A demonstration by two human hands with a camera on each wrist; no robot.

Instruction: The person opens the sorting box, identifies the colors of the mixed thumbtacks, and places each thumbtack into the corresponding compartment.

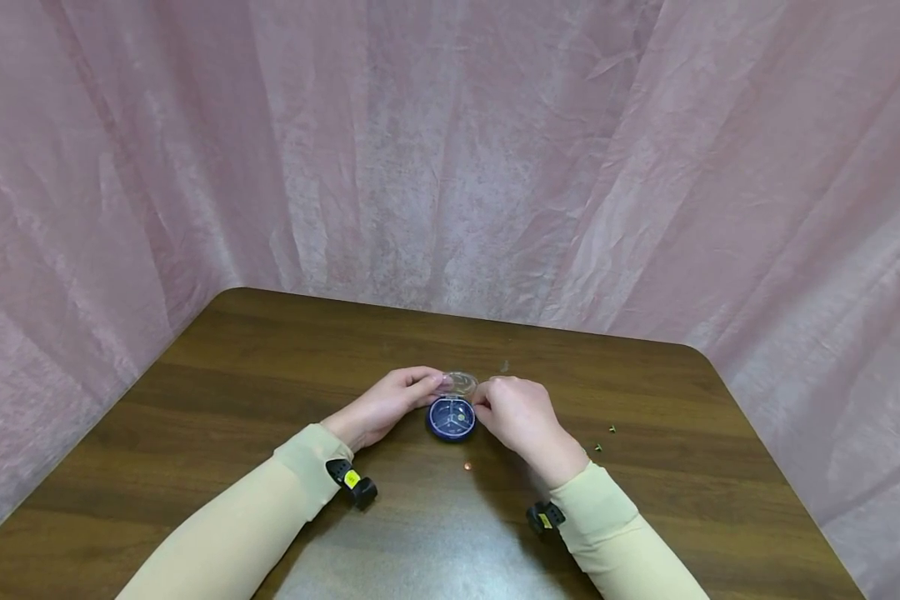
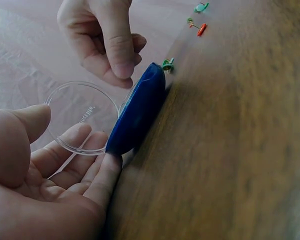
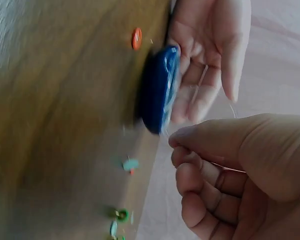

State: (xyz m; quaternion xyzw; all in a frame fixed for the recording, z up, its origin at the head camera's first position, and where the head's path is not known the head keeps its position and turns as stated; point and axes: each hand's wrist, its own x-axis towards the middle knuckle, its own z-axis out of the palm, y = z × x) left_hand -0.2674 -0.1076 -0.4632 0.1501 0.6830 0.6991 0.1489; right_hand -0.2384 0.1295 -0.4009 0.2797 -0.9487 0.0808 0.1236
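1. At left, the left hand [image 1: 386, 402] backs the clear lid [image 1: 459, 384] beside the hinge. The job there, by the look of it, is steadying: light support suits so thin a lid, since a hard push could strain the hinge. Thumb and fingers stand apart with the lid between them, the fingers relaxed and touching it; how firmly the thumb bears on it, we cannot tell.

2. At center, the round blue case [image 1: 451, 436], divided into compartments, sits on the desk [image 1: 270, 358] between the two hands, its lid raised. Good work here calls for a base that lies flat and does not skid while fingertips work at its edge.

3. Just in front of the case, a small orange disc [image 1: 467, 467] lies loose on the wood, best left untouched by a passing sleeve.

4. To the right, the right hand [image 1: 521, 417] is poised at the case's right edge. A fine approach from above, aimed at one compartment, would likely serve better than a sideways nudge. Thumb and forefinger tips meet and the other fingers curl in; nothing shows between them, and contact with the rim is unclear.

5. Farther right, small green tack-like pieces [image 1: 598, 447] lie scattered, near the right forearm.
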